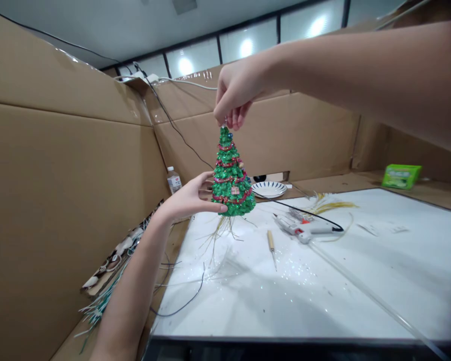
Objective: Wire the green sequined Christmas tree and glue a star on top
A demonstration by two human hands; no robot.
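Observation:
A small green glitter Christmas tree with red garland bands hangs in the air above the white table. My right hand pinches its tip from above. My left hand touches the tree's lower left side with spread fingers. Thin yellowish wires dangle from the tree's base toward the table.
A white glue gun with a black cord, an awl-like tool, a white plate and yellow strands lie on the table. A plastic bottle and a green packet stand by the cardboard walls. Loose wires are piled at the left.

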